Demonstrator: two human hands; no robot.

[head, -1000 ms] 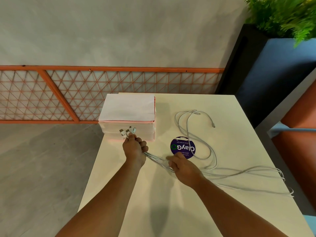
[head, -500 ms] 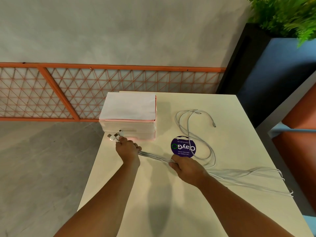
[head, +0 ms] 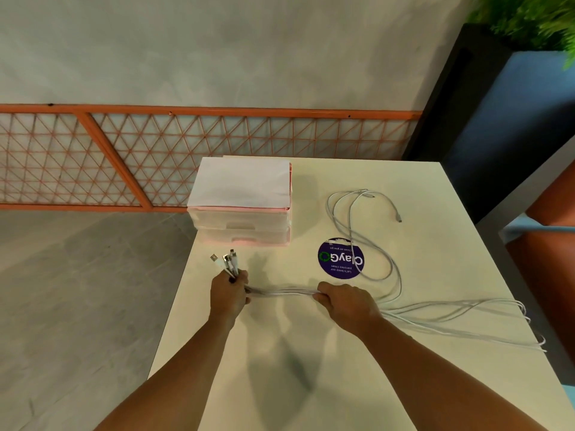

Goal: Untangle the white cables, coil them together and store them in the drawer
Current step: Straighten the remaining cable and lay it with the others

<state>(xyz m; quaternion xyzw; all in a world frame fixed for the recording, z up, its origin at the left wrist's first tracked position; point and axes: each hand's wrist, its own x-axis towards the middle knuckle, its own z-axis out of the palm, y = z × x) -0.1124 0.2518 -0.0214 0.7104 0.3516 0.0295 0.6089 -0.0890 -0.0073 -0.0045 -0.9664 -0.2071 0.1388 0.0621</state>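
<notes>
Several white cables (head: 389,265) lie on the cream table (head: 357,384). My left hand (head: 228,293) grips their plug ends, which stick up above my fist near the table's left edge. A taut stretch of the bundle runs from there to my right hand (head: 345,303), whose fingers curl round the cables. Past my right hand the cables trail loose to the right edge and loop back toward the far side. The small translucent drawer unit (head: 242,209), pink-trimmed with a white top, stands at the far left with both drawers shut.
A round purple sticker (head: 340,259) is on the table under one cable loop. An orange mesh fence (head: 155,160) runs behind the table. A dark planter (head: 485,119) with green leaves stands at the right. Floor drops off to the left.
My left hand has moved left and toward me, away from the drawer front, carrying the plug ends. The stretch of cable between my hands has grown longer and straighter.
</notes>
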